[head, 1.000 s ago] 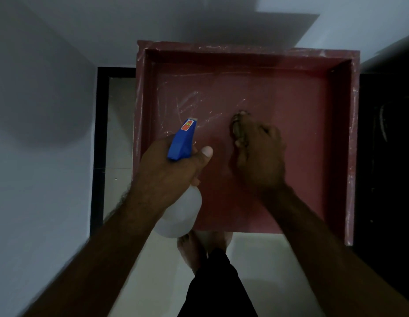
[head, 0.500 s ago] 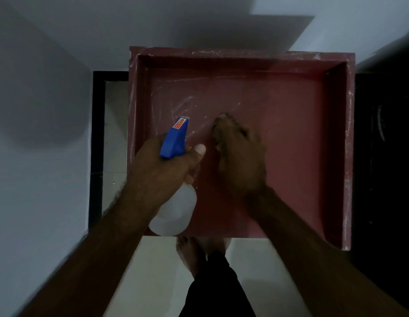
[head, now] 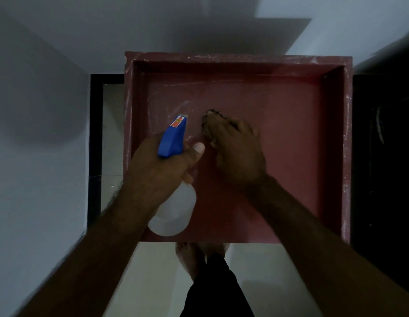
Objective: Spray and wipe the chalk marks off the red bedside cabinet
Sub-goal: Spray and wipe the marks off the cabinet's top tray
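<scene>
The red bedside cabinet fills the middle of the view, seen from straight above, its top a shallow recessed panel with a raised rim on the far, left and right sides. White chalk marks smear the left part of the panel, and more white flecks run along the rim.

The left hand is wrapped around a spray bottle, thumb laid across the neck just under the blue spray head. The nozzle points away from the person toward the chalked patch, and the bottle's clear round body hangs over the cabinet's near left edge.

The right hand lies palm down on the panel just beside the left thumb, fingers curled over a small dark cloth whose edge shows past the fingertips. The cloth is pressed to the surface at the edge of the smeared area.

Below the near edge, 1 bare foot stands on the pale floor, beside a dark trouser leg. Grey walls close the left side.
</scene>
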A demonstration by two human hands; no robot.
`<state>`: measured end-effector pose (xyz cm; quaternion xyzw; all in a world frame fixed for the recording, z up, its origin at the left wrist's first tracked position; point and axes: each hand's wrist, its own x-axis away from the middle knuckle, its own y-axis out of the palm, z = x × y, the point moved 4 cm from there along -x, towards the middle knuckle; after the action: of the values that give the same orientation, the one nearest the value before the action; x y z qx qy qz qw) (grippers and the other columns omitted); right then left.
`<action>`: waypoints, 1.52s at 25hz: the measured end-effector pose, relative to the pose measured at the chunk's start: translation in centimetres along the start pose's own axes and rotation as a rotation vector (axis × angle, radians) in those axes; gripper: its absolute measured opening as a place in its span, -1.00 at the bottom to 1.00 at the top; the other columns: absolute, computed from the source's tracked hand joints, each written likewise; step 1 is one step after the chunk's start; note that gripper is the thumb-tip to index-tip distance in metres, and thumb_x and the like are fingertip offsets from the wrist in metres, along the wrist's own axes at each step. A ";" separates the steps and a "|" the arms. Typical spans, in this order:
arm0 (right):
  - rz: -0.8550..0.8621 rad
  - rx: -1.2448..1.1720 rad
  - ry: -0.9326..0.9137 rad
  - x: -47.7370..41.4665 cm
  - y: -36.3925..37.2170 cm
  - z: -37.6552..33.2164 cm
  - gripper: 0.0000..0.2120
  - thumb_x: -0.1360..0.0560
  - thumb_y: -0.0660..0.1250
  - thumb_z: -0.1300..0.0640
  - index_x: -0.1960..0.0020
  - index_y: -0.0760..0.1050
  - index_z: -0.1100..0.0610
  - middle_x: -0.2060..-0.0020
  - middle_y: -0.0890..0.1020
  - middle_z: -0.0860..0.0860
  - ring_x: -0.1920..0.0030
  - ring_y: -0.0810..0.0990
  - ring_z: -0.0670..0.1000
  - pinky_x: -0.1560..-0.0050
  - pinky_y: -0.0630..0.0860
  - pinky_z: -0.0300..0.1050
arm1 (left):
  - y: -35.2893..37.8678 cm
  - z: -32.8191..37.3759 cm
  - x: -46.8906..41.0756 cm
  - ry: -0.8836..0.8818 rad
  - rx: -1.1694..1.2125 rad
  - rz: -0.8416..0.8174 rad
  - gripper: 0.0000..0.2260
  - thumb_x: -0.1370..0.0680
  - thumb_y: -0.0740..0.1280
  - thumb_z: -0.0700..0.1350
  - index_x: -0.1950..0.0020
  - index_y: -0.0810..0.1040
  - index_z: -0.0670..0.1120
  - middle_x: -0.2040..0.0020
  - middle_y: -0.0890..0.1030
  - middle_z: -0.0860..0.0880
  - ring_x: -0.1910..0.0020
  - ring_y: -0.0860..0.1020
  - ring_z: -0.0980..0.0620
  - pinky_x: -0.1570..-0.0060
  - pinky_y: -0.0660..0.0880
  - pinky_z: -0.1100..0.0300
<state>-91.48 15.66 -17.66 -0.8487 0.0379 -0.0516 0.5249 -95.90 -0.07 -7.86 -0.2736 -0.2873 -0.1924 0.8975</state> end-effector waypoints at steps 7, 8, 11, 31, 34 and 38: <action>0.126 -0.015 0.235 -1.6 -0.4 -0.1 -0.43 -0.52 0.26 0.19 -0.53 0.39 0.04 -0.46 0.52 -0.03 -0.31 0.45 0.19 -0.24 0.43 0.19 | 0.1 0.4 -0.8 0.020 -0.008 -0.012 -0.67 -0.51 0.42 0.04 0.06 0.54 -0.24 0.26 0.64 -0.23 0.39 0.61 0.06 0.30 0.54 0.26; 0.096 0.000 0.152 -1.6 -0.2 -0.5 -0.43 -0.51 0.24 0.17 -0.53 0.40 0.03 -0.47 0.51 -0.04 -0.31 0.45 0.18 -0.23 0.41 0.17 | 0.1 0.4 -0.9 0.016 -0.001 -0.013 -0.67 -0.51 0.43 0.05 0.06 0.54 -0.24 0.26 0.63 -0.23 0.38 0.61 0.05 0.27 0.53 0.21; 0.079 0.024 0.199 -2.0 -0.9 1.9 -0.44 -0.53 0.24 0.19 -0.54 0.39 0.03 -0.46 0.51 -0.02 -0.32 0.45 0.19 -0.24 0.41 0.19 | 0.2 0.6 -1.1 0.013 0.001 -0.012 -0.70 -0.51 0.43 0.04 0.10 0.53 -0.21 0.28 0.63 -0.21 0.40 0.61 0.06 0.29 0.50 0.24; 0.228 0.016 0.359 -4.2 -3.0 4.1 -0.57 -0.45 0.21 0.20 -0.31 0.49 0.06 -0.17 0.64 0.04 -0.18 0.51 0.22 0.01 0.37 0.04 | 0.2 1.2 -2.2 0.016 0.037 -0.001 -0.64 -0.50 0.45 0.04 0.05 0.54 -0.27 0.27 0.63 -0.22 0.42 0.62 0.07 0.38 0.49 0.43; 0.215 -0.015 0.400 -4.9 -2.1 3.5 -0.47 -0.49 0.22 0.22 -0.45 0.44 0.05 -0.36 0.58 0.03 -0.31 0.46 0.22 -0.20 0.44 0.19 | -0.1 1.2 -2.1 0.007 0.053 0.008 -0.67 -0.50 0.45 0.04 0.06 0.54 -0.24 0.25 0.64 -0.26 0.40 0.62 0.05 0.37 0.51 0.40; 0.123 -0.038 0.231 -6.6 -1.0 1.0 -0.41 -0.54 0.25 0.19 -0.57 0.36 0.04 -0.50 0.48 -0.01 -0.36 0.44 0.19 -0.26 0.42 0.20 | -0.4 1.0 -1.9 -0.011 0.058 0.011 -0.70 -0.50 0.45 0.06 0.07 0.55 -0.18 0.26 0.65 -0.23 0.35 0.64 0.00 0.26 0.50 0.23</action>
<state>-97.93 17.77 -17.52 -0.8432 0.1509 -0.1158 0.5029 -97.94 0.62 -8.17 -0.2501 -0.2963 -0.1777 0.9045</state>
